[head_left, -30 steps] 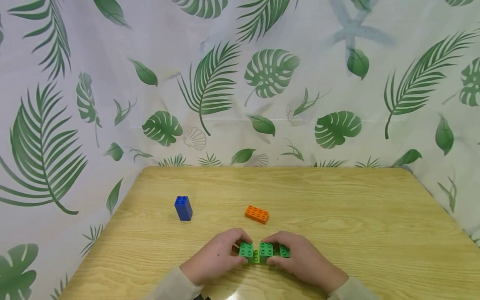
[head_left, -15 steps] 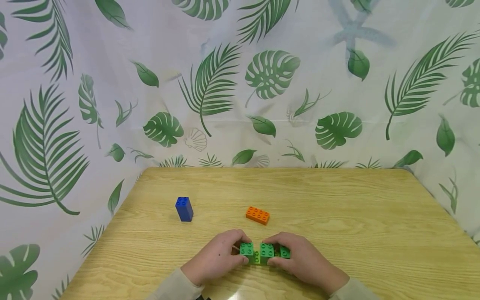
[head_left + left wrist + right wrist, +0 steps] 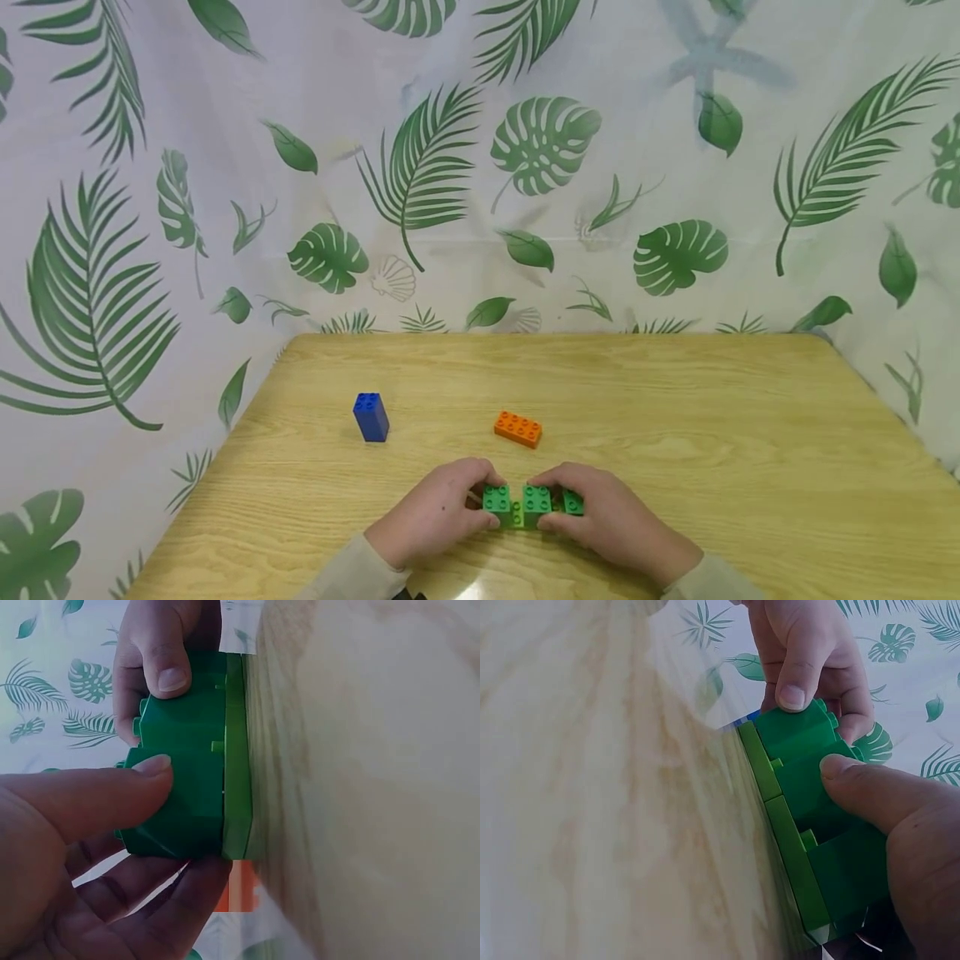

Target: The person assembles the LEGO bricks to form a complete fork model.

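Left hand (image 3: 441, 510) has the left green block (image 3: 497, 498) pinched, right hand (image 3: 618, 527) the middle green block (image 3: 536, 500), near side of the worktop (image 3: 712, 417). With the right green block (image 3: 573, 502), that's three sitting on the lime bricks (image 3: 517, 517), so that part looks pretty much built. Farther out, the orange brick (image 3: 517, 428) and, far left, the upright blue block (image 3: 371, 417) aren't attached yet.

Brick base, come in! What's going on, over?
Left hand grips left green block; right hand, middle one. Both atop lime-green bricks. Orange brick beyond, seemingly not blocking.
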Tool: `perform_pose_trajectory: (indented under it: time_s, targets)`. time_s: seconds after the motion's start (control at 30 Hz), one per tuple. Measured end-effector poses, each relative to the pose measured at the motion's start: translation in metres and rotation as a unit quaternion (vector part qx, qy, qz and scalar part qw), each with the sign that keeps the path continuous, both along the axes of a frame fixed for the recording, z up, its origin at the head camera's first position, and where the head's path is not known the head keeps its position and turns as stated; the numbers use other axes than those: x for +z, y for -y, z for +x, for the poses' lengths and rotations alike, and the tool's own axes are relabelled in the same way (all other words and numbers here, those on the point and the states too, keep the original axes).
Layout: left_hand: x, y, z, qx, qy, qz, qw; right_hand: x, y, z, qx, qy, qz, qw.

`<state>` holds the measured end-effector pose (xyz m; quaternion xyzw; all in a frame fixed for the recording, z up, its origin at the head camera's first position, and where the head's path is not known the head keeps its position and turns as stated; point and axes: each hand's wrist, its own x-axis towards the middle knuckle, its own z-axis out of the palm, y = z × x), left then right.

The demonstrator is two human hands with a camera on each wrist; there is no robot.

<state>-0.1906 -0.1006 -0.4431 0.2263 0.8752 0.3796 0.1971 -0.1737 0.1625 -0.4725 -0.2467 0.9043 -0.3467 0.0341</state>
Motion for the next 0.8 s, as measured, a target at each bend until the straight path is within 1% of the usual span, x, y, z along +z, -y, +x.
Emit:
perform_pose_trajectory:
  time_s: [0.27,0.5,0.67,0.8]
  targets:
    - [0.0012,0.0003,-0.0018,-0.013,-0.015,-0.009,0.9998,-0.0004,-0.0006,-0.0004,0.005,0.001,-0.005,1.0]
    - [0.0051,-0.0009,-0.0024,-0.012,-0.036,-0.018,0.9991,0.0012,-0.0008,-0.0039,0.001,0.017,-0.008,0.9998]
    - [0.0015,-0.0003,-0.0006,-0.013,-0.037,-0.016,0.9991,-0.0012,-0.0009,-0.0032,0.007,0.035,-0.011,0.9993]
    - [0.0004,0.0021,-0.0002,-0.007,-0.03,-0.007,0.9995,-0.0014,0.0005,-0.0046,0.007,0.029,-0.009,0.9995]
